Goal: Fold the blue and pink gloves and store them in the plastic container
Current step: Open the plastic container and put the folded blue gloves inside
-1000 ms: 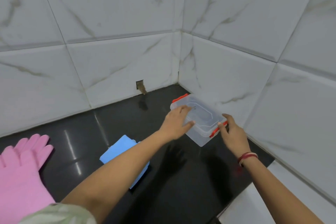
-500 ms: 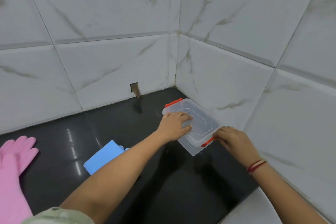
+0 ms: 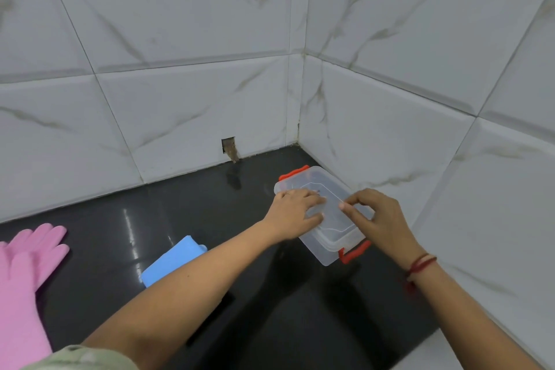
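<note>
Head view is showing a person working at the corner of a dark glossy surface (image 3: 270,309), where two marble-patterned tiled walls (image 3: 180,99) are meeting. The plastic container (image 3: 322,255) is sitting near that corner, just beside the right-hand wall and angled across the surface, with its clear lid (image 3: 332,219) on top.

The left hand (image 3: 295,213) is lying flat on the lid, fingers straight and spread, pressing down. Judging by the pose, it is steadying the box so that it is not sliding while the other hand is working. The right hand (image 3: 380,219) is reaching over the wall side of the lid, its fingers bent and clamped on the lid's edge, and it looks to be prising the lid up. The nearer red latch (image 3: 354,252) is hanging outward, seemingly released. The farther red latch (image 3: 292,173) is sitting against the rim, and whether it is undone I cannot tell.

The blue glove (image 3: 171,260) is lying folded into a compact block, well apart to the left of the box and partly behind the left forearm — presumably waiting for the container to open. The pink glove (image 3: 27,264) is lying spread flat at the far left, not yet folded. The step in hand appears to be opening the box — nothing is showing inside through the clear plastic.
</note>
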Tool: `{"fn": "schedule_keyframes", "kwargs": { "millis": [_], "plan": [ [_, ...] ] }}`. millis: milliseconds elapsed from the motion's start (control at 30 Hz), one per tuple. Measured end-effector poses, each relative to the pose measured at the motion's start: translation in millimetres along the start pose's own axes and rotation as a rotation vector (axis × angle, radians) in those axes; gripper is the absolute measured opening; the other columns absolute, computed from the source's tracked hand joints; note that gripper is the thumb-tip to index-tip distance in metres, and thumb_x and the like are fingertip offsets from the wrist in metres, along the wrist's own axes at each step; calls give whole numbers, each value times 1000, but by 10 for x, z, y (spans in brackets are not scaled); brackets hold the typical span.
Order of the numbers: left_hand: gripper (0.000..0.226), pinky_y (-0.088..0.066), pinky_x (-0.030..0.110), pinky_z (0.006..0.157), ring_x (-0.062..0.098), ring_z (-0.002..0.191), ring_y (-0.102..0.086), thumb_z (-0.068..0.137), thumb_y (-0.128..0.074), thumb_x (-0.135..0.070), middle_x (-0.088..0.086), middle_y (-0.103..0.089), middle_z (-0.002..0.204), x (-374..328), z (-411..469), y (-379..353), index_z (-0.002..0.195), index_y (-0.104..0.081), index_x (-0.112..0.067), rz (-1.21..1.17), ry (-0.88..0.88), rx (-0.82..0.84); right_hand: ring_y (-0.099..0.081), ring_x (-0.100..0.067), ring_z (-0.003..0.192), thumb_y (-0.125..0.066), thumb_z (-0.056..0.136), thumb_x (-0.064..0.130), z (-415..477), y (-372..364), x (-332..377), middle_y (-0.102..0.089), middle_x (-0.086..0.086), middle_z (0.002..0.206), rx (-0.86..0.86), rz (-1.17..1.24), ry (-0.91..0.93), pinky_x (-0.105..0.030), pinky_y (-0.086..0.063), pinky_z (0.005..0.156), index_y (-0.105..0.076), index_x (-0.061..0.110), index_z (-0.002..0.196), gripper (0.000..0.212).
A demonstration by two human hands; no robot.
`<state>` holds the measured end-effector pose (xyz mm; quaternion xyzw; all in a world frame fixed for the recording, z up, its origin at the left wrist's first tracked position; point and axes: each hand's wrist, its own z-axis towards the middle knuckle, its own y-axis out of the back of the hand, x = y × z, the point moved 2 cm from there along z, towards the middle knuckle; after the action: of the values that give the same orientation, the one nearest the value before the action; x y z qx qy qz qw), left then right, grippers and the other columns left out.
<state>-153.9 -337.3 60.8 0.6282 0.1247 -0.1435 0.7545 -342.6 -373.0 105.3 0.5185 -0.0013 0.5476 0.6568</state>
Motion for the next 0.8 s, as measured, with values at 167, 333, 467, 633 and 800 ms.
{"fn": "schedule_keyframes", "kwargs": {
  "millis": [167,333,467,633,800],
  "plan": [
    [37,-43,38,102,16,117,-55,90,-53,-35,-1,-62,128,73,80,87,123,-62,-23,-220,44,25,-60,-19,97,-59,90,15,375,-391,-71,-68,-7,100,110,-25,-53,-28,-47,88,-67,9,99,14],
    [48,-46,36,95,25,117,-57,93,-53,-34,9,-59,129,413,321,283,134,-48,-10,-298,414,-298,-49,-17,117,-53,92,29,354,-615,-189,-56,-2,127,285,-153,-120,-29,-36,102,-55,18,123,33],
    [34,-48,29,71,18,74,-60,97,-47,-39,6,-62,79,645,545,236,87,-64,-11,-293,550,-17,-47,-15,122,-51,93,34,336,-621,-193,-52,1,134,285,-172,-154,-29,-35,106,-51,22,130,38],
    [42,-38,19,56,9,54,-46,98,-46,-36,-1,-47,59,760,638,238,60,-49,-17,-271,505,-2,-45,-13,125,-50,94,36,340,-639,-183,-50,4,138,288,-190,-160,-31,-35,109,-50,24,132,40],
    [34,-50,18,50,9,52,-63,99,-47,-35,4,-64,68,906,562,181,82,-62,-9,-744,671,110,-45,-11,126,-50,94,38,338,-630,-177,-50,5,138,305,-197,-147,-30,-35,109,-49,25,132,41]
  ]
}}
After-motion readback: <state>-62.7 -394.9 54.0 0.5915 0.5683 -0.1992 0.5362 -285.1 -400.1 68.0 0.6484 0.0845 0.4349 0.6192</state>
